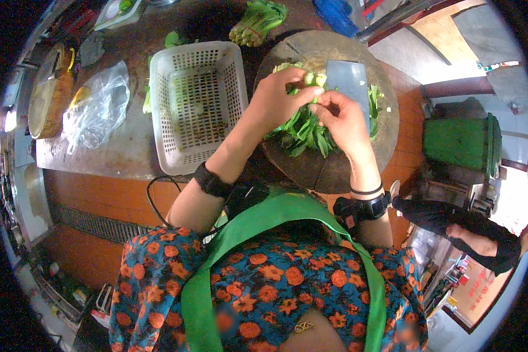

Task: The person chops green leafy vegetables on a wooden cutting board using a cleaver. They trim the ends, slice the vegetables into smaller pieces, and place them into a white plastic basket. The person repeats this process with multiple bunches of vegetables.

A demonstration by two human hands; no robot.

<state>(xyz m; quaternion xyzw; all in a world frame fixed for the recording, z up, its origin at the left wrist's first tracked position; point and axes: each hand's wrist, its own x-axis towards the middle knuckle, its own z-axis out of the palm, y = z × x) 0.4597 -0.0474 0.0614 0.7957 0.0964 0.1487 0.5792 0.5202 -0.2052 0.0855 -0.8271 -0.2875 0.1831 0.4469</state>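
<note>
Over a round wooden chopping block, my left hand grips the pale cut stalk ends of a bunch of leafy greens. The fingertips of my right hand pinch a stalk of the same bunch, close to my left thumb. Leaves hang below both hands onto the block. Beside the bunch lies a cleaver with its broad blade flat; my right hand covers its lower part and I cannot see its handle. Loose leaves and small cut bits lie right of the blade.
Left of the block stands a white perforated plastic basket. A tied bundle of greens lies at the back of the metal table, a clear plastic bag at its left. To the right are a green bin and another person.
</note>
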